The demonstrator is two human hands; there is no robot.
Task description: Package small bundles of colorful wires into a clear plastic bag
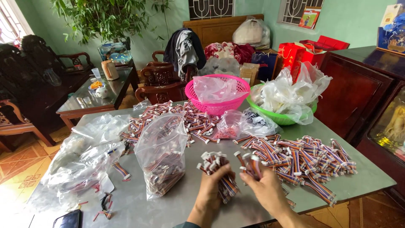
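Low in the frame's centre, the left hand (pixel 211 190) is clamped round a bundle of short striped ribbon cables with white plug ends (pixel 217 169); the right hand (pixel 265 188) pinches a few more cables (pixel 249 164). They look light, limp and springy, best gripped mid-length, clear of the connectors. Loose cable heap (pixel 303 158) lies right, on the grey table (pixel 168 207).

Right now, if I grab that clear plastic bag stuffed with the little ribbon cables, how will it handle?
The clear bag looks thin and crinkled, so it would probably sag and shift rather than hold shape. Its top looks open, so cables may spill if it tips. Packed with small wire pieces, it is likely fairly light, though the film may feel slippery.
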